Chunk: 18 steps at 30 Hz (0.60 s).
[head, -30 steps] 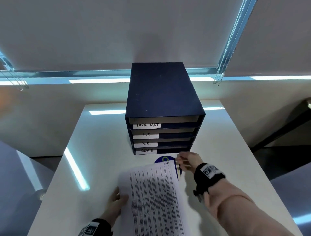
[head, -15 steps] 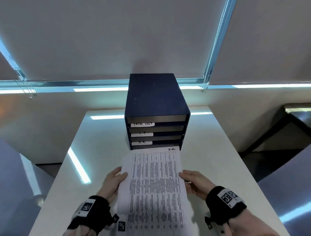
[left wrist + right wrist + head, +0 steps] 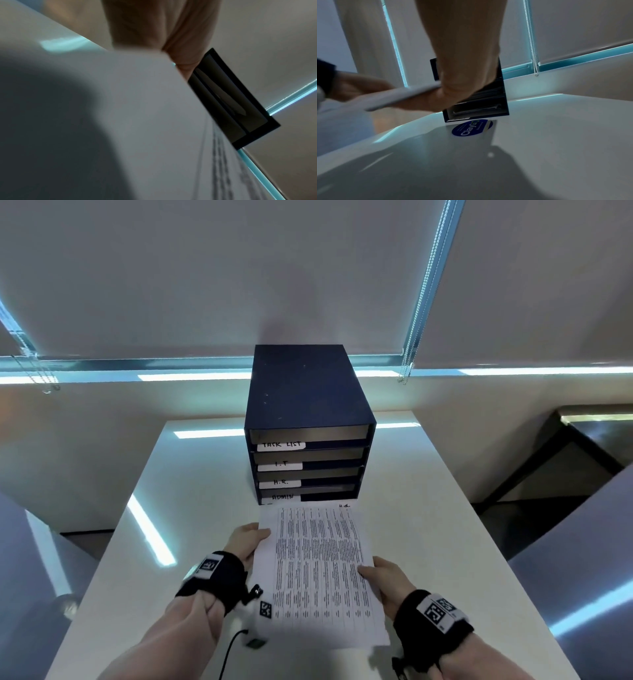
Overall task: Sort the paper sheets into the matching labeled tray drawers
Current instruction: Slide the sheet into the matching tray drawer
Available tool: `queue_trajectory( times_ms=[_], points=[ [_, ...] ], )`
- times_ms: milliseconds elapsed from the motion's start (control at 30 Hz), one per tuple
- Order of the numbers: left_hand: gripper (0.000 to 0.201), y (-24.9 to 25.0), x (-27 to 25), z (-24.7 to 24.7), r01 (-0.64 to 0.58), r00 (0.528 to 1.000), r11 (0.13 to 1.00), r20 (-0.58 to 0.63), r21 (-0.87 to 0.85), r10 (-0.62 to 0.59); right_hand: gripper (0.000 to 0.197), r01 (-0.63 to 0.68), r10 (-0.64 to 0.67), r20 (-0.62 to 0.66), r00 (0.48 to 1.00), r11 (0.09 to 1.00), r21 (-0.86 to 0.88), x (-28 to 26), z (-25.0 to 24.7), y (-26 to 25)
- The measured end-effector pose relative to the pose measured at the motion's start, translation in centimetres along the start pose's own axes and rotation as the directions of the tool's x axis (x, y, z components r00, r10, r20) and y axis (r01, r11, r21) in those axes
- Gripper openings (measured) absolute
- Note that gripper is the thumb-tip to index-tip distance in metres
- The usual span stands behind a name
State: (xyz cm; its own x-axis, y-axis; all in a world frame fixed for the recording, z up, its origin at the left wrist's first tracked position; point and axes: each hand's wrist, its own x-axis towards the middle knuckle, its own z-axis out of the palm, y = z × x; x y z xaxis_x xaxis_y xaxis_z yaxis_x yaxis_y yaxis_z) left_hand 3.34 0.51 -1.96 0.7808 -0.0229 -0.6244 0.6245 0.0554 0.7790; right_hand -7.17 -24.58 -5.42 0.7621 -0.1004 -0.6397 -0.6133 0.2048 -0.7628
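A printed paper sheet (image 3: pixel 318 573) with columns of small text is held above the white table (image 3: pixel 445 525), just in front of the dark blue drawer unit (image 3: pixel 308 405). My left hand (image 3: pixel 245 542) pinches its left edge and my right hand (image 3: pixel 383 577) pinches its right edge. The unit's four open trays carry labels TASK LIST (image 3: pixel 281 445), I.T (image 3: pixel 281 464), H.R. (image 3: pixel 280 483) and ADMIN (image 3: pixel 281 497). In the right wrist view the sheet (image 3: pixel 399 97) is seen edge-on between my thumb and fingers. In the left wrist view the sheet (image 3: pixel 137 121) fills the lower part.
A paper with a round blue sticker (image 3: pixel 471 128) lies flat on the table right before the bottom tray. Closed roller blinds with a bead chain (image 3: pixel 416 313) hang behind the table. A dark side table (image 3: pixel 589 436) stands at the right.
My right hand left the far end near the bottom tray and took the sheet's right edge. Both hands now hold the sheet up; the sheet has risen and covers the blue sticker.
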Motion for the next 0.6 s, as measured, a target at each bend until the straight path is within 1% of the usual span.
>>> queue_trajectory(
  times_ms=[33, 100, 200, 300, 333, 367, 433, 467, 533, 567, 600],
  points=[
    [0.041, 0.2, 0.8, 0.3, 0.005, 1.000, 1.000, 0.004, 0.015, -0.005, 0.081, 0.000, 0.000, -0.038, 0.999, 1.000, 0.001, 0.5, 0.1, -0.2],
    [0.036, 0.6, 1.8, 1.0, 0.012, 1.000, 0.999, 0.009, 0.043, -0.013, 0.068, -0.008, 0.007, -0.120, 0.993, 1.000, -0.012, 1.7, 0.0, -0.7],
    [0.033, 1.3, 2.6, 1.5, -0.007, 1.000, 0.996, 0.005, 0.091, 0.007, 0.067, 0.002, -0.006, -0.148, 0.989, 1.000, -0.030, 3.4, -0.1, -1.0],
    [0.035, 1.9, 3.6, 1.2, -0.028, 0.999, 0.999, 0.042, 0.034, 0.026, 0.067, 0.016, -0.009, -0.125, 0.992, 0.998, 0.054, 4.9, -0.6, -0.9],
    [0.037, 2.2, 3.8, 1.2, -0.035, 0.998, 0.999, 0.055, 0.018, 0.034, 0.066, 0.001, 0.008, -0.126, 0.992, 0.997, 0.075, 5.4, -0.8, -0.8],
    [0.040, 2.4, 4.1, 1.1, -0.041, 0.997, 0.999, 0.064, 0.011, 0.040, 0.062, -0.012, 0.024, -0.135, 0.991, 0.996, 0.092, 5.5, -0.8, -0.9],
    [0.041, 2.6, 4.9, 0.9, -0.060, 0.996, 0.998, 0.073, 0.019, 0.058, 0.049, 0.001, 0.009, -0.099, 0.995, 0.995, 0.095, 5.6, -0.4, -1.4],
    [0.041, 2.7, 5.4, 0.8, -0.061, 0.996, 0.998, 0.073, 0.017, 0.060, 0.052, 0.002, 0.007, -0.111, 0.994, 0.997, 0.081, 6.0, -0.2, -1.7],
    [0.042, 3.0, 6.2, 0.7, -0.057, 0.996, 0.998, 0.063, -0.008, 0.057, 0.063, -0.003, 0.008, -0.175, 0.985, 1.000, 0.031, 6.8, 0.2, -3.1],
    [0.042, 3.2, 6.4, 0.7, -0.054, 0.997, 0.998, 0.060, -0.024, 0.055, 0.063, 0.011, -0.011, -0.179, 0.984, 1.000, -0.004, 7.2, 0.5, -4.0],
    [0.039, 3.4, 6.3, 0.6, -0.059, 0.997, 0.998, 0.056, -0.038, 0.061, 0.058, 0.022, -0.027, -0.184, 0.983, 0.999, -0.031, 7.7, 0.7, -4.9]
  ],
)
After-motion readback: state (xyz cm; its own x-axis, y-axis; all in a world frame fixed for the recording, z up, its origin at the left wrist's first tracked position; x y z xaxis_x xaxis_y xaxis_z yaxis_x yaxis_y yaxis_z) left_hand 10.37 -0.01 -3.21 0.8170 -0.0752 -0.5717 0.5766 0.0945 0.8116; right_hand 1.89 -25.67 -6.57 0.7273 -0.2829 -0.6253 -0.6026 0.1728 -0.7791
